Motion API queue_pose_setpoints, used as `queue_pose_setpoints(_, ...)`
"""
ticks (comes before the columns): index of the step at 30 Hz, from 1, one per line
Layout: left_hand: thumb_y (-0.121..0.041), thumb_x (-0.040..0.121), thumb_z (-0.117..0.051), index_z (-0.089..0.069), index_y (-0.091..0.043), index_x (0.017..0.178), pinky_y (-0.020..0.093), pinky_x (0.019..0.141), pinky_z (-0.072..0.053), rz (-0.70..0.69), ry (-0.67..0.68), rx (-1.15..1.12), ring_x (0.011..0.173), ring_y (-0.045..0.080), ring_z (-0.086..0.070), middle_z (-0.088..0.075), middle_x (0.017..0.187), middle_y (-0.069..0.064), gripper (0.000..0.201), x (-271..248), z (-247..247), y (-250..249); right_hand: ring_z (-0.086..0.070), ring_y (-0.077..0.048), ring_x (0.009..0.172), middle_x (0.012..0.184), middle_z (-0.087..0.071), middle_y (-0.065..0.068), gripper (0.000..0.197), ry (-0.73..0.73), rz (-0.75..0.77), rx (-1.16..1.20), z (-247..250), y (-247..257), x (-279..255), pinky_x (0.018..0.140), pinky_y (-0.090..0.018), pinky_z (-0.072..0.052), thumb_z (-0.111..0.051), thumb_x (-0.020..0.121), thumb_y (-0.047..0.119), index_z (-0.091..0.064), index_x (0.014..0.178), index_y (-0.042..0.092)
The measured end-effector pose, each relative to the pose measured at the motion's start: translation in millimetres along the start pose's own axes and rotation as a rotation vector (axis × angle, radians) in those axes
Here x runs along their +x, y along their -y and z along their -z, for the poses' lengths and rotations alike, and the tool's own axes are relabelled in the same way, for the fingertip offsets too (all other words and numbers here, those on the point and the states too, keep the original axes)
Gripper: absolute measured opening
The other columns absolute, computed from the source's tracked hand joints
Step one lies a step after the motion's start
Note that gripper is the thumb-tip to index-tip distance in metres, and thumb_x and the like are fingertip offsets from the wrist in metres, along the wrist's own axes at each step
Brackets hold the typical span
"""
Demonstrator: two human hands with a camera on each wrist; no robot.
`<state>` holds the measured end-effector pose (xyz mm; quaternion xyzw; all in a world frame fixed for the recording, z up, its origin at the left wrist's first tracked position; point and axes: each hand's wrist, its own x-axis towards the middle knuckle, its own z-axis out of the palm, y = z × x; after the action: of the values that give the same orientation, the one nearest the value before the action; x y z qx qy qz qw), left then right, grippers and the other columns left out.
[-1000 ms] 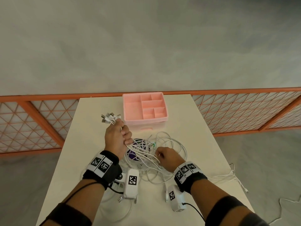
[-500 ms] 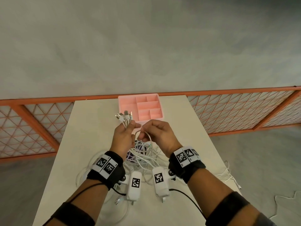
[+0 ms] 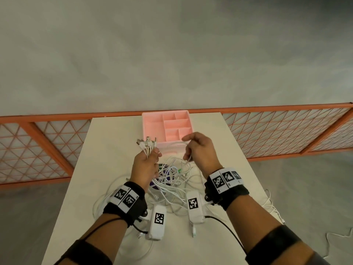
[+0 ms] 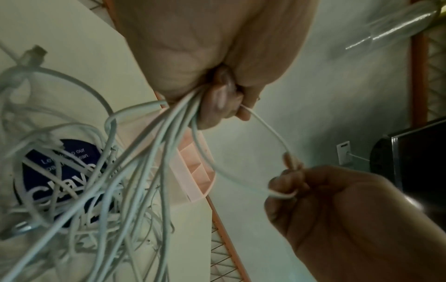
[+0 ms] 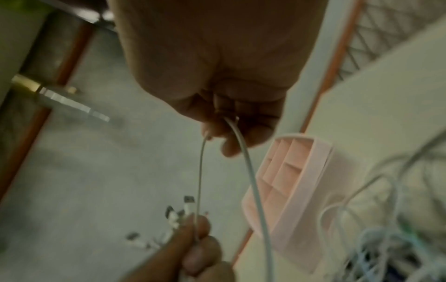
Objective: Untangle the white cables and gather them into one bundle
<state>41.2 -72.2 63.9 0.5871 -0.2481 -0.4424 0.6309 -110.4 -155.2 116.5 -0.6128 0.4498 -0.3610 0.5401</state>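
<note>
My left hand (image 3: pixel 147 165) is raised above the table and grips a bunch of white cables (image 4: pixel 169 122), their plug ends (image 3: pixel 147 142) fanning out above the fist. From that fist one white cable (image 3: pixel 172 144) runs across to my right hand (image 3: pixel 198 150), which pinches it in curled fingers beside the left hand. The right wrist view shows this cable (image 5: pixel 251 171) leaving the right fingers as two strands. The other cable lengths hang down into a tangled white heap (image 3: pixel 172 180) on the table under both hands.
A pink divided tray (image 3: pixel 168 129) stands at the far middle of the cream table (image 3: pixel 107 150). A round dark purple disc (image 4: pixel 60 175) lies under the heap. More white cable trails over the table's right edge (image 3: pixel 271 205). An orange lattice railing (image 3: pixel 38 148) runs behind.
My right hand left the heap, rose to the left hand with a cable, then drew it away to the right. The left hand lifted its bunch higher.
</note>
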Motion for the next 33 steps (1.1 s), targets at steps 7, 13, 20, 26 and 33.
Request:
queue_pose_setpoints(7,-0.029,0.103,-0.053,-0.062,-0.016,0.079,0.024,0.045,-0.03,-0.033,0.037,0.332,0.041,0.01,-0.034,-0.041,0.044,-0.012,0.029,2.3,-6.4,11.1,-0.062,-0.027,0.098,0.108,-0.067,-0.007,0.021,0.32,0.201,-0.93,-18.1,-11.9,-12.7,0.086,-0.043,-0.052,-0.052,0.091,0.024,-0.066,0.105,0.017)
queue_pose_setpoints(13,-0.029,0.104,-0.049,-0.056,-0.011,0.081,0.018,0.039,-0.02,0.178,0.069,-0.007,0.04,0.008,-0.024,-0.044,0.062,-0.004,0.03,-0.9,3.0,8.3,-0.05,-0.003,0.051,0.068,-0.062,0.008,0.02,0.077,0.196,-0.418,-1.2,17.5,0.1,0.056,-0.021,-0.041,-0.053,0.095,0.01,-0.066,0.081,0.017)
queue_pose_setpoints(20,-0.026,0.104,-0.05,-0.057,-0.008,0.084,0.019,0.037,-0.025,0.154,0.072,-0.117,0.042,0.007,-0.026,-0.042,0.064,-0.003,0.027,-2.0,5.5,1.2,-0.058,-0.02,0.057,0.059,-0.061,0.002,0.022,-0.325,0.098,-0.047,28.6,25.8,32.0,0.068,-0.044,-0.055,-0.047,0.091,0.007,-0.066,0.083,0.015)
queue_pose_setpoints(26,-0.027,0.102,-0.055,-0.058,-0.008,0.082,0.021,0.044,-0.021,0.072,0.112,0.159,0.045,0.012,-0.024,-0.032,0.063,0.002,0.027,0.0,-1.6,-2.9,-0.046,-0.029,0.123,0.138,-0.049,-0.009,0.05,-0.031,0.266,-0.967,16.8,7.0,12.0,0.102,-0.048,-0.043,-0.056,0.093,0.018,-0.045,0.142,0.016)
queue_pose_setpoints(33,-0.03,0.104,-0.049,-0.056,-0.008,0.083,0.019,0.041,-0.019,0.068,0.165,0.007,0.042,0.009,-0.023,-0.041,0.062,-0.003,0.031,-2.9,-6.7,-6.9,-0.055,-0.004,0.061,0.067,-0.058,0.012,0.019,0.32,0.288,-0.635,-6.2,17.8,1.2,0.063,-0.023,-0.043,-0.054,0.099,0.02,-0.068,0.088,0.011)
